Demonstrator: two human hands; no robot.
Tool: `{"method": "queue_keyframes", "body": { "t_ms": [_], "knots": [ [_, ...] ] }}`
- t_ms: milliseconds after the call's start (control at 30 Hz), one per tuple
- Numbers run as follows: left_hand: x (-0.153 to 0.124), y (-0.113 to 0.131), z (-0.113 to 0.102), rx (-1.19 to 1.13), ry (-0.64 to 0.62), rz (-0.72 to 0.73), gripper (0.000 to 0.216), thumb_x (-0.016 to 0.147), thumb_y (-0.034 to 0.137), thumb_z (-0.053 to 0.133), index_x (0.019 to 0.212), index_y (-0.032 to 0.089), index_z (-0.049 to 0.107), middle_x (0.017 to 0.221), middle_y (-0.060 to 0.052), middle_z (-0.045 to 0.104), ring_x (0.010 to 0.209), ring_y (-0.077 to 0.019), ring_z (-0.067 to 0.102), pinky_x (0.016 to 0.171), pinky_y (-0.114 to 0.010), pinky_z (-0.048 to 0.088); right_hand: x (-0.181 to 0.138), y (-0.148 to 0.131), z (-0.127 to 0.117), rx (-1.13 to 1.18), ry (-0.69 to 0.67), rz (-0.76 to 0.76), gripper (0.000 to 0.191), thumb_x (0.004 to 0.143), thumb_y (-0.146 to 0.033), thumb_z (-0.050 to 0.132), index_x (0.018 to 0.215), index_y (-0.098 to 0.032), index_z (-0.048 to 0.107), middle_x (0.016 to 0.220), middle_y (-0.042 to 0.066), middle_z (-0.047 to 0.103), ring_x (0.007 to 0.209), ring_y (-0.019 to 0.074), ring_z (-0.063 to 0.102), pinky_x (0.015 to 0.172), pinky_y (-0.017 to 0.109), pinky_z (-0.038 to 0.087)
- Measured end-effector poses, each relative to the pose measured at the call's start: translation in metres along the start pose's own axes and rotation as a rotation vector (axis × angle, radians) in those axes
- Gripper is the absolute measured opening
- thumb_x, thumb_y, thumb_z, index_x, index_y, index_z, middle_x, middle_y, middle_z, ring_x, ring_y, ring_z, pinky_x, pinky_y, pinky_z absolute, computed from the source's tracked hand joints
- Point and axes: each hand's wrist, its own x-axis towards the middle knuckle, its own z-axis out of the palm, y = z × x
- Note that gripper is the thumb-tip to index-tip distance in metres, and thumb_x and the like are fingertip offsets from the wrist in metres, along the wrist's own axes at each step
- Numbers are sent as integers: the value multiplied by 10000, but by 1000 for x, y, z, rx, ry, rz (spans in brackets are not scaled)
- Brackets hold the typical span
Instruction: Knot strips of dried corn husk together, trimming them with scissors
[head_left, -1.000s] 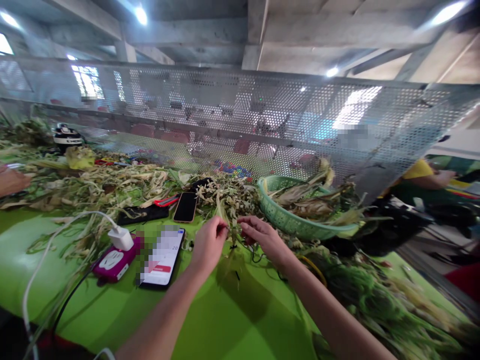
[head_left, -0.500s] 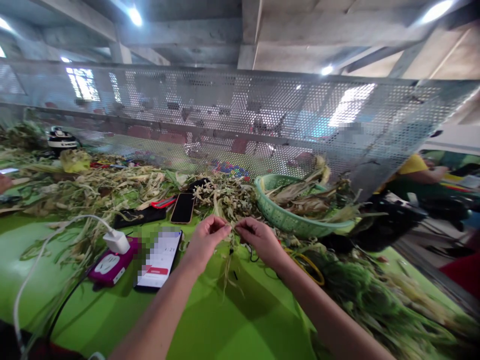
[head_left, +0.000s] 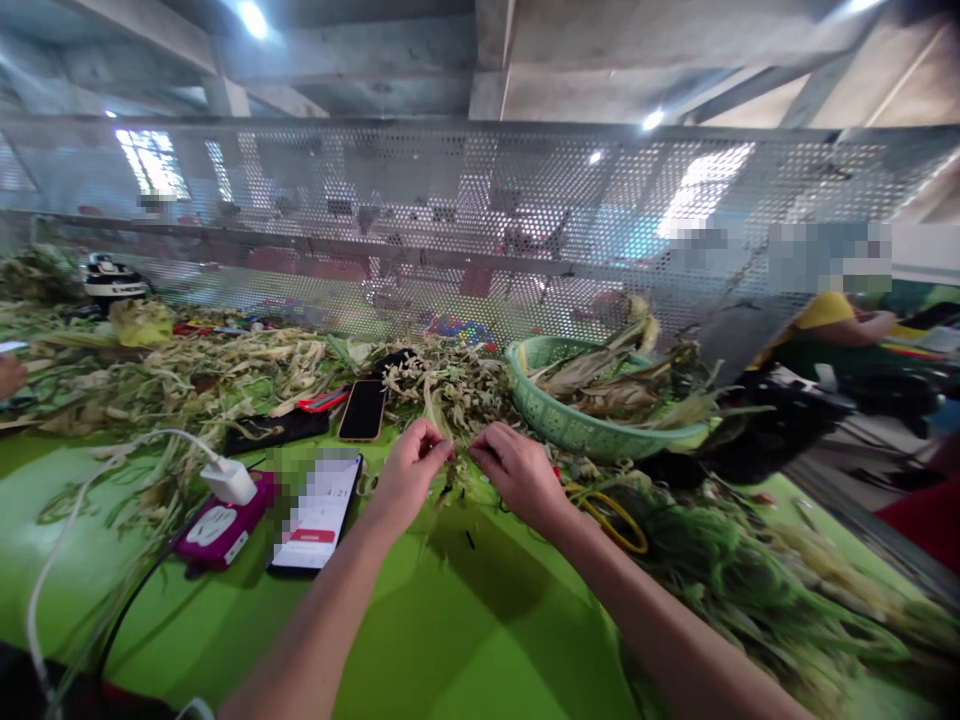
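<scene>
My left hand [head_left: 417,462] is closed in a pinch on a thin, pale strip of corn husk [head_left: 454,474] that hangs at the fingertips. A small dark bit shows low on the strip. My right hand [head_left: 519,470] sits a short gap to the right, thumb and fingers pressed together; whatever they hold is too small to make out. Just beyond both hands lies a heap of dry, shredded corn husks [head_left: 480,385]. Behind my right hand stands a green plastic basket [head_left: 592,430] with long dry husks [head_left: 600,385] in it.
Left of my hands lie a lit phone [head_left: 319,515], a dark phone [head_left: 363,411] and a purple power strip [head_left: 217,530] with a white charger. Green netting [head_left: 742,570] and a yellow cord [head_left: 615,525] lie right. A perforated metal screen [head_left: 420,230] rises behind. A person in yellow sits far right.
My hands have moved slightly apart, and the long strands hanging beneath them have drawn up. The camera view has shifted a little.
</scene>
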Motion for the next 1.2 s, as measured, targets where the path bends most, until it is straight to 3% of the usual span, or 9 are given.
{"method": "queue_keyframes", "body": {
  "t_ms": [167,333,567,933,1200],
  "knots": [
    [4,-4,-8,114,-21,7,184,823,353,567,775,184,511,647,49,471,580,-102,435,563,-217,338,-1,7,7,77,-14,113,157,863,-271,512,739,-197,576,719,34,594,677,165,537,642,257,391],
    [7,-6,-8,236,-31,63,141,756,288,642,781,186,547,705,25,581,643,-121,535,609,-225,400,2,13,7,437,-78,387,233,818,-394,565,712,-188,578,568,-38,504,498,113,475,486,221,368],
    [1,-2,-1,398,-95,152,38,766,201,624,783,202,657,776,-3,665,719,-148,601,675,-247,436,6,11,3,646,-73,507,318,715,-474,647,655,-181,541,555,-60,460,457,84,407,436,212,340],
    [-4,8,4,483,-14,123,98,710,173,657,723,199,564,646,31,606,585,-116,536,558,-218,353,3,-3,7,460,-75,440,237,760,-387,616,692,-164,652,574,-18,562,508,107,440,465,214,332],
    [5,-8,1,81,-15,-118,207,659,275,718,765,167,576,686,6,637,635,-135,593,616,-244,443,0,-9,5,279,-24,329,181,803,-334,603,784,-192,714,720,25,694,669,184,597,614,261,419]
  ]
}}
